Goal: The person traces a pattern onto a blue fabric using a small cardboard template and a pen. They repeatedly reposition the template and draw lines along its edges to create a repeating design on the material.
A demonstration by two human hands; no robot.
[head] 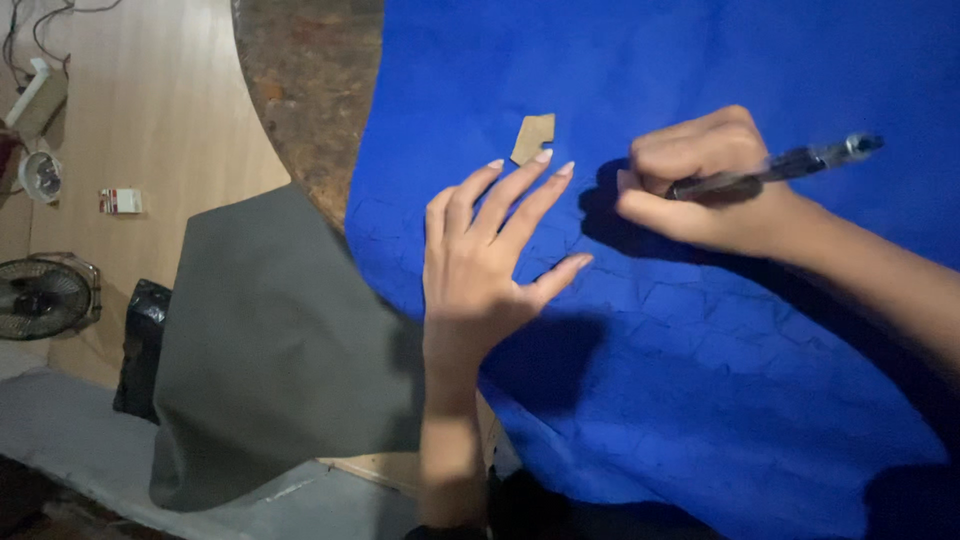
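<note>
A large sheet of blue fabric covers most of the table, with faint drawn outlines on it. A small tan cardboard template lies on the fabric. My left hand lies flat with fingers spread, fingertips touching the lower edge of the template. My right hand is closed around a clear-barrelled pen, its tip down on the fabric just right of the template.
A grey fabric piece hangs over the table's left edge. A brown mottled tabletop shows beyond the blue sheet. On the wooden floor at left are a fan, a small box and a black bag.
</note>
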